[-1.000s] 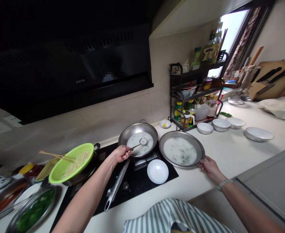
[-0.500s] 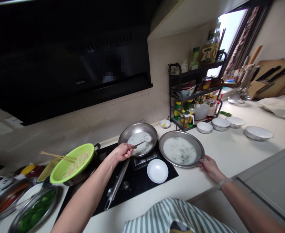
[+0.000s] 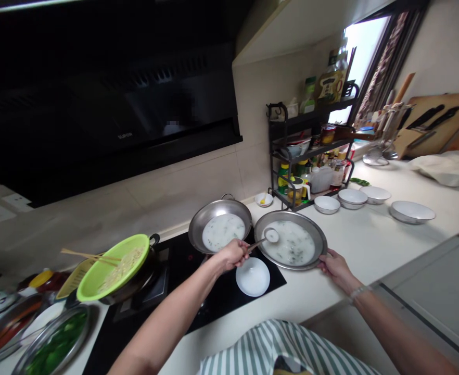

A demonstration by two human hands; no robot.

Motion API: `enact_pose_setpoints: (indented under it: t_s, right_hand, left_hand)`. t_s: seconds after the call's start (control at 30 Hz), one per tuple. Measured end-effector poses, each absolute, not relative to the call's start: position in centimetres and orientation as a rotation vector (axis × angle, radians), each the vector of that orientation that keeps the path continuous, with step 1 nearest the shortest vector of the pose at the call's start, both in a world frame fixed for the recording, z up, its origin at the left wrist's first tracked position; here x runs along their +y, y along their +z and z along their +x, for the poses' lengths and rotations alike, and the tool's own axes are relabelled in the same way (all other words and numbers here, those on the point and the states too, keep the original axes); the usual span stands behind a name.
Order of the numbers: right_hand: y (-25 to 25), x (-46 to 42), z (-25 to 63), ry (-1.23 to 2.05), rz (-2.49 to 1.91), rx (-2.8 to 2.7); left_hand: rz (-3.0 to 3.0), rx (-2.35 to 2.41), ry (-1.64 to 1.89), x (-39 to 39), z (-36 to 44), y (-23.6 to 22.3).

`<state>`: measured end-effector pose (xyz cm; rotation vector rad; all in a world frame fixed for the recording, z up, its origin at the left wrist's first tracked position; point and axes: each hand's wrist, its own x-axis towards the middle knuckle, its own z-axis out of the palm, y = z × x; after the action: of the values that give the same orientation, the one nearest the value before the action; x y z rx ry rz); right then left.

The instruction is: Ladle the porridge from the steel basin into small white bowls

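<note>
My left hand (image 3: 235,253) is closed round the handle of a ladle (image 3: 258,242). The ladle's bowl holds white liquid and is over the left part of a wide metal basin (image 3: 321,229) of milky soup with green bits. My right hand (image 3: 336,265) grips this basin's right front rim. Left of the basin, a steel wok (image 3: 198,225) on the stove contains similar white soup; my left forearm hides its handle. A white bowl (image 3: 253,277) with a little whitish liquid stands below my left hand, at the stove's right edge.
At left, a green colander (image 3: 85,284) of noodles with chopsticks rests on a dark pot, near a metal dish (image 3: 83,333) of greens. A spice rack (image 3: 311,151) stands behind the basin. Several white bowls (image 3: 412,211) line the right counter. The range hood (image 3: 116,104) hangs above.
My left hand has carried the ladle rightward from the wok to over the basin. The white bowl now shows some liquid inside. My right hand stays on the basin rim.
</note>
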<state>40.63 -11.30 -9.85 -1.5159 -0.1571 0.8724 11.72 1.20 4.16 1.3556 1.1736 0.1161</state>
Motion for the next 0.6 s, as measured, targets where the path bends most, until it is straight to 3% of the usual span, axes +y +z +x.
enact_pose_setpoints:
  t_s: [0.17, 0.3, 0.43, 0.6]
  right_hand:
    - [-9.9, -11.3, 40.6, 0.866, -1.509, -0.156]
    - [-9.9, -11.4, 40.6, 0.865, -1.511, -0.157]
    - [-9.9, -11.4, 40.7, 0.874, -1.514, -0.162]
    - [-9.9, -11.4, 40.7, 0.879, -1.521, -0.166]
  left_hand:
    - [2.322, 1.044, 0.024, -0.6, 12.7, 2.0]
    - [2.584, 1.025, -0.172, -1.7, 12.4, 1.7]
    - [2.439, 0.99, 0.086, -1.5, 11.8, 1.2]
    - [1.495, 0.997, 0.464, 0.5, 9.6, 2.1]
